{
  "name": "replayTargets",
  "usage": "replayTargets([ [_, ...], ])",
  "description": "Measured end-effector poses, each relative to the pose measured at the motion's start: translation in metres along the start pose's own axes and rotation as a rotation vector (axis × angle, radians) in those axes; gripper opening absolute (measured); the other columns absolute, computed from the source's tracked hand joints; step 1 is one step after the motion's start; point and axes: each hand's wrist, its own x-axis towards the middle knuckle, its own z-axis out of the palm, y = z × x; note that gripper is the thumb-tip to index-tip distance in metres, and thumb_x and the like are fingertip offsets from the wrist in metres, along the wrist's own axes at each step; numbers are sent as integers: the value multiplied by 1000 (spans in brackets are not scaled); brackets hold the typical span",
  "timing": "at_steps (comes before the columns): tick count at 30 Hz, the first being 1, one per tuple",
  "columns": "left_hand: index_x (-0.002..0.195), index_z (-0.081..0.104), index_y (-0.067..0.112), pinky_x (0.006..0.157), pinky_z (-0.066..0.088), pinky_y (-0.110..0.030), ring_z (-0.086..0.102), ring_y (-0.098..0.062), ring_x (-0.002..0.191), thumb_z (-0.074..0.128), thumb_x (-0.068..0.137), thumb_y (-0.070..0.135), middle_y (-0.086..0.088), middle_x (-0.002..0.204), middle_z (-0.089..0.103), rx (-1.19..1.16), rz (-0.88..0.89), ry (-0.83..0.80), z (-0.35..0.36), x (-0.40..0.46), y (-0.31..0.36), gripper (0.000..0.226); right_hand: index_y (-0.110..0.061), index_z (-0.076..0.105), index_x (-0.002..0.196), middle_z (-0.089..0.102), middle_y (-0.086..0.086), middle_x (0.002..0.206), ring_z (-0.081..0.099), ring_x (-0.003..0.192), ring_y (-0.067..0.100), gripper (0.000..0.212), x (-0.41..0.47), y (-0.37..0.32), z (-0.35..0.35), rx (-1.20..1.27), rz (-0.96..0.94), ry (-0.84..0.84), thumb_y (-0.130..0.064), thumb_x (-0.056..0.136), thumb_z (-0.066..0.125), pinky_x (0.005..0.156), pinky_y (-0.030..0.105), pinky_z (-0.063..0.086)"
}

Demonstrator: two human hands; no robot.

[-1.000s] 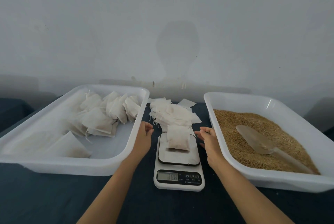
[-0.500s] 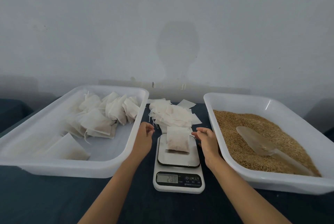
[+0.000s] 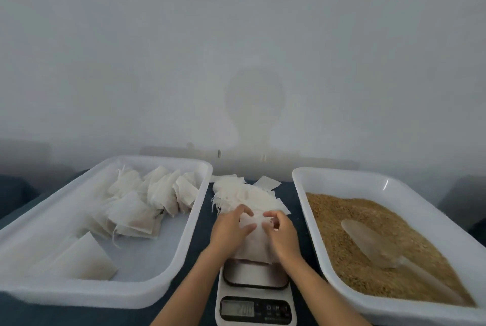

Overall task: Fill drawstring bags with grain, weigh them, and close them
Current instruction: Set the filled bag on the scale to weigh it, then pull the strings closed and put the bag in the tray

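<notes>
A plain pale wall (image 3: 236, 36) fills the upper view, with a faint rounded shadow, perhaps a head's, at its middle. Below stands a table under a dark blue cloth (image 3: 202, 233). Light is dim and even.

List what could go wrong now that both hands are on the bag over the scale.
1. The left hand and right hand pinch the filled bag near its open top; tilting it could spill grain onto the scale.
2. The empty bags lie just behind; a loose string might snag.
</notes>
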Motion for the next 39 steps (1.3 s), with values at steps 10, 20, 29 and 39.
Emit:
replayTargets([
  [10, 95, 53, 23, 68, 37, -20, 50, -9, 85, 65, 87, 26, 13, 95, 55, -46, 179, 93, -16, -5, 8, 15, -9, 62, 83, 62, -5, 81, 58, 82, 11, 8, -14, -25, -13, 17, -230, 48, -4, 88, 59, 81, 34, 48],
  [20, 94, 55, 29, 77, 37, -15, 48, -8, 95, 66, 86, 22, 15, 100, 57, -215, 435, 230, -40, -12, 58, 16, -14, 60, 81, 63, -4, 80, 57, 76, 8, 10, -15, -69, -65, 41, -317, 150, -10, 90, 61, 70, 18, 45],
  [29, 94, 64, 10, 69, 40, -23, 48, -7, 84, 68, 84, 27, 9, 109, 46, -194, 701, 179, -1, 6, 143, 20, -13, 69, 69, 67, -7, 69, 58, 62, -3, 11, -9, -58, -190, 8, -274, 196, -7, 77, 73, 60, 7, 42],
  [39, 86, 53, 9, 78, 41, -26, 50, -14, 95, 62, 88, 25, 4, 107, 53, -67, 918, -41, 75, 1, 166, 18, -26, 55, 93, 59, -15, 95, 56, 90, 4, 11, -16, 50, -265, -426, 64, -58, -27, 87, 65, 72, 13, 41],
])
